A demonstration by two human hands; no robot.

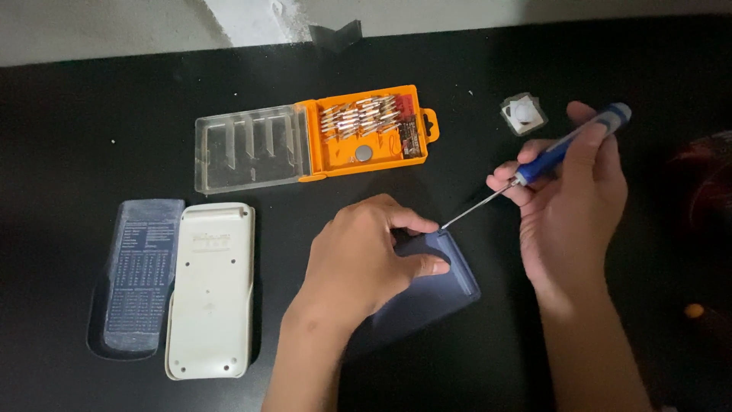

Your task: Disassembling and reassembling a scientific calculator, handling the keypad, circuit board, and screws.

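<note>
While the left hand (366,255) pressed down on the flat dark blue-grey plastic calculator body (435,286), its fingers curled over the upper edge and the thumb laid along the top face, apparently to keep the piece from sliding on the black tabletop (534,69), the right hand (568,206) held a slim precision screwdriver with a blue and white handle (568,145). That hand was closed around the handle, fingertips pinching low on the grip near the shaft, which looked suited to fine turning, and the thin metal tip met the upper right corner of the body just beside the left forefinger. To the left, well apart, lay a cream-white plastic back cover (210,290), inner or outer face I could not tell, beside a dark slide-on case with a printed panel (141,278). Above, an orange plastic bit case with its clear lid swung open (320,141) sat within reach, a small round coin cell (364,153) resting among the bits. A small clear blister packet (524,114) lay near the screwdriver's end.
</note>
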